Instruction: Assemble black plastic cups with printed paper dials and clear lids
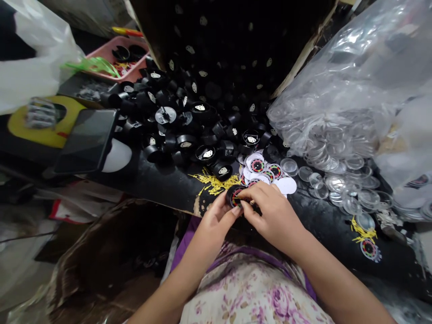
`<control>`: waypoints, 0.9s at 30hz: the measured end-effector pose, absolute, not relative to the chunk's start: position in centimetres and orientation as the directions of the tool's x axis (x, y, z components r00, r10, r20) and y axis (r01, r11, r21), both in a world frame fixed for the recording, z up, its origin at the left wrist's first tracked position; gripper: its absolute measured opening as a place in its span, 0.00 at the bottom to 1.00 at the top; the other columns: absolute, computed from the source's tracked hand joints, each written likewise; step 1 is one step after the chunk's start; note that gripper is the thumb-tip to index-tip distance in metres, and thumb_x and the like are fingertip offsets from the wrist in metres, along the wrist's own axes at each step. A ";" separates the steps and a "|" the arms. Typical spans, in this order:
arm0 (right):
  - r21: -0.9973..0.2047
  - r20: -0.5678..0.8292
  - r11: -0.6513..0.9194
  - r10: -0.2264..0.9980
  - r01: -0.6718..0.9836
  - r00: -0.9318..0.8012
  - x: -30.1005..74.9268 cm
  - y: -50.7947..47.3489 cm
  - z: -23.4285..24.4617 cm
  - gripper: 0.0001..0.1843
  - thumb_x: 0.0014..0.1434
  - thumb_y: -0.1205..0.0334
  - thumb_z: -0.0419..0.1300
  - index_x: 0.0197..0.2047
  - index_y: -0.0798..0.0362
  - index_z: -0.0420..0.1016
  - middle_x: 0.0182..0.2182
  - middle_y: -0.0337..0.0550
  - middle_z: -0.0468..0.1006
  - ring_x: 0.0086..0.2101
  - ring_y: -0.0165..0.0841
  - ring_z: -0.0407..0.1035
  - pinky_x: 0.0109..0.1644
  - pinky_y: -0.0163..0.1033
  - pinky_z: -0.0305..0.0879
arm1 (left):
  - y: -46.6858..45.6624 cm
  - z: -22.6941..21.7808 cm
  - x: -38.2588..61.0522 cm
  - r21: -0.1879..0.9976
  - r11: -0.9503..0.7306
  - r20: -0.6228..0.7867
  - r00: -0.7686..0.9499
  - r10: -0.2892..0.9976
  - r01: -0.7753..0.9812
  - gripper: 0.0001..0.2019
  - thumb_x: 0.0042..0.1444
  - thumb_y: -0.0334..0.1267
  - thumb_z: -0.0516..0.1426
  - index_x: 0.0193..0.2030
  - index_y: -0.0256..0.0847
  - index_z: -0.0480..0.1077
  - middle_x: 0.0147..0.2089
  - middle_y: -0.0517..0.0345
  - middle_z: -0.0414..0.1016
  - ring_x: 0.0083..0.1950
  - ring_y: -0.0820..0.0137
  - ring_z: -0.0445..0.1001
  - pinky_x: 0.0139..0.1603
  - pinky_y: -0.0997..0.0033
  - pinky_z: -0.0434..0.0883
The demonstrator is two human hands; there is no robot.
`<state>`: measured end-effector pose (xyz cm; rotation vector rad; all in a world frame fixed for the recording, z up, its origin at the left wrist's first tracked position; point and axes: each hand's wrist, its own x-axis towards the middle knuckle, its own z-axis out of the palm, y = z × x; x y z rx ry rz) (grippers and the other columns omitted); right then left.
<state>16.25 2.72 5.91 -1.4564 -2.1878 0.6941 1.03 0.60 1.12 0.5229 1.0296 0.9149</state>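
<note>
Black cap (235, 196) pinched between left hand (216, 220) and right hand (270, 213) grips, both closed.

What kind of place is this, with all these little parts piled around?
Probably a small hand-assembly workshop, perhaps home-based. A heap of black plastic casings, a bag of clear round covers and printed dial discs surround the hands, left and right, holding one casing.

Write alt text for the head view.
Two hands, left and right, hold a small black cup with a printed disc inside. Behind lie printed discs, a heap of black cups and a bag of clear lids.
</note>
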 end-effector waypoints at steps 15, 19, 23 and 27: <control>-0.447 -0.110 0.245 0.939 0.860 -0.325 16.4 2.9 5.8 0.04 0.59 0.70 0.54 0.35 0.55 0.70 0.32 0.42 0.75 0.33 0.34 0.66 0.39 0.38 0.59 | -0.3 2.2 3.6 0.489 0.701 -0.736 0.185 0.651 -0.519 0.08 0.48 0.45 0.67 0.34 0.47 0.78 0.50 0.57 0.80 0.57 0.55 0.74 0.52 0.62 0.77; -0.455 -0.178 0.159 0.948 0.876 -0.265 16.4 2.8 6.2 0.04 0.59 0.69 0.55 0.36 0.56 0.71 0.30 0.43 0.75 0.32 0.34 0.67 0.36 0.38 0.58 | -0.9 1.3 4.2 0.495 0.682 -0.701 0.217 0.679 -0.538 0.13 0.55 0.49 0.62 0.43 0.48 0.78 0.52 0.55 0.79 0.56 0.57 0.75 0.52 0.62 0.77; -0.644 -0.233 0.060 0.934 0.762 -0.271 18.4 3.3 6.0 0.03 0.59 0.68 0.58 0.33 0.53 0.72 0.28 0.38 0.75 0.30 0.30 0.68 0.34 0.34 0.58 | -0.9 0.5 3.6 0.583 0.666 -0.678 0.172 0.714 -0.466 0.18 0.53 0.45 0.64 0.52 0.50 0.75 0.61 0.58 0.73 0.62 0.59 0.70 0.57 0.67 0.73; -0.517 -0.116 -0.076 0.993 0.853 0.019 23.1 5.4 4.4 0.07 0.63 0.62 0.57 0.42 0.53 0.76 0.42 0.47 0.78 0.43 0.37 0.71 0.48 0.43 0.62 | 0.0 -0.2 3.3 0.615 0.615 -0.627 0.168 0.761 -0.494 0.21 0.56 0.45 0.62 0.56 0.45 0.72 0.63 0.52 0.71 0.64 0.58 0.68 0.62 0.61 0.69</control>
